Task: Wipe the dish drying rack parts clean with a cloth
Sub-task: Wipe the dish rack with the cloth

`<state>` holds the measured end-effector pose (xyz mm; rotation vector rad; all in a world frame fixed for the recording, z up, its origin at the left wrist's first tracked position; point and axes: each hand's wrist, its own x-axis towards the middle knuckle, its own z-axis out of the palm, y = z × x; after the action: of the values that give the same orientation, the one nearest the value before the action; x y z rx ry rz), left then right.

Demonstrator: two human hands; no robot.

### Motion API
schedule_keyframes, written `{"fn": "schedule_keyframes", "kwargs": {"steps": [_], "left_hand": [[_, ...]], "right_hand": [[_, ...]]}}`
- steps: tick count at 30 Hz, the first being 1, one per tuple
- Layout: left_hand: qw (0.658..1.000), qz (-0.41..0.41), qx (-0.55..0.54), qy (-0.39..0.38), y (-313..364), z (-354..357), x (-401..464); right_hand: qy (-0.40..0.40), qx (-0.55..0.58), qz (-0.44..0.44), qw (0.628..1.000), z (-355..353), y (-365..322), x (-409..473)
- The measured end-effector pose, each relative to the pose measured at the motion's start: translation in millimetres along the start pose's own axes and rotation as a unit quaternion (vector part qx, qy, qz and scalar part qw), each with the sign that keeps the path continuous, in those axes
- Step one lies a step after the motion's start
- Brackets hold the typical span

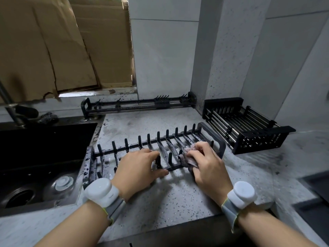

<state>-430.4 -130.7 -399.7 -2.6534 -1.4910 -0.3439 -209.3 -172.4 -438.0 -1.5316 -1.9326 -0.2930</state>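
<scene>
A black plate rack (211, 138) with upright pegs lies flat on the speckled grey counter, wet with drops. My left hand (137, 166) grips its near rail, fingers over the bar and thumb under it. My right hand (206, 166) holds a crumpled pinkish-grey cloth (188, 160) pressed against the rack's near bars toward its right end. A black basket part (249, 127) with metal rods sits at the right by the wall. A long black hook rail (138, 105) lies along the back wall.
A black sink (44, 148) with a drain and a white stopper lies to the left, a faucet and a dark scrubber behind it. Cardboard covers the window at the back left. A dark hob edge shows at the far right. The counter (178, 198) is wet.
</scene>
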Motion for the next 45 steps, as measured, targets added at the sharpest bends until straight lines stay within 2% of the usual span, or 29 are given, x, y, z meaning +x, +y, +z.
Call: {"fn": "schedule_keyframes", "kwargs": {"steps": [6, 10, 12, 14, 15, 21, 29, 38, 45], "left_hand": [[1.000, -0.008, 0.005, -0.005, 2, -2, 1], [1.000, -0.013, 0.011, -0.001, 2, -1, 1], [1.000, -0.016, 0.011, 0.004, 4, -1, 3], [1.000, -0.016, 0.015, 0.005, 8, 0, 8], [1.000, -0.018, 0.013, 0.004, 9, 1, 10], [1.000, -0.021, 0.011, 0.013, 7, 9, 13], [0.999, -0.025, 0.018, 0.014, 5, 11, 13], [0.999, -0.023, 0.028, 0.017, 5, 11, 15], [0.999, 0.006, 0.026, -0.022, -4, 12, 18]], "right_hand": [[-0.053, 0.038, 0.069, 0.995, -8, -10, 2], [-0.131, 0.137, 0.137, 0.972, -26, -14, 8], [-0.111, 0.191, 0.143, 0.965, -30, -19, 9], [-0.039, 0.213, 0.117, 0.969, -27, -19, 10], [-0.023, 0.202, 0.097, 0.974, -22, -20, 10], [-0.054, 0.109, 0.035, 0.992, 11, -10, 8], [-0.095, -0.017, -0.022, 0.995, 7, -13, 25], [-0.064, 0.065, -0.029, 0.995, -4, -14, 15], [-0.050, 0.090, 0.003, 0.995, 3, -1, 10]]}}
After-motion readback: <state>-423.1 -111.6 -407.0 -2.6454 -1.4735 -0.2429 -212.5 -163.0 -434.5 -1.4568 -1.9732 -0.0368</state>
